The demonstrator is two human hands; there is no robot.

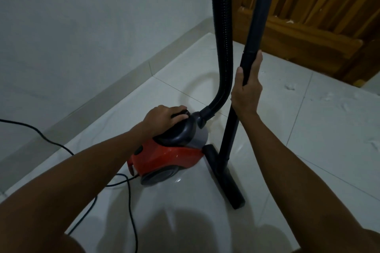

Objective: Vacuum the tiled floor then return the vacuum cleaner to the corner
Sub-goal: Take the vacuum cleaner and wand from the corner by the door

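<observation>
The white tiled floor (pixel 308 129) fills the lower and right parts of the view, meeting a pale wall (pixel 82 26) that runs from nine o'clock up to twelve. A wooden door (pixel 308 16) stands at one to two o'clock. Near the centre, slightly toward seven o'clock, the red vacuum cleaner (pixel 164 158) sits on the floor close to the wall's skirting. Its ribbed black hose (pixel 223 47) rises from the front of the body straight up to twelve o'clock. Just to its right, the rigid black wand (pixel 257 16) stands nearly upright, and the floor nozzle (pixel 226 181) rests on the tiles at five o'clock of the body, touching it. A black power cord (pixel 51 141) trails off toward nine o'clock. The right hand (pixel 246 90) is clenched around the wand midway up. The left hand (pixel 164 117) grips the dark carry handle (pixel 181 131) on top of the body.
</observation>
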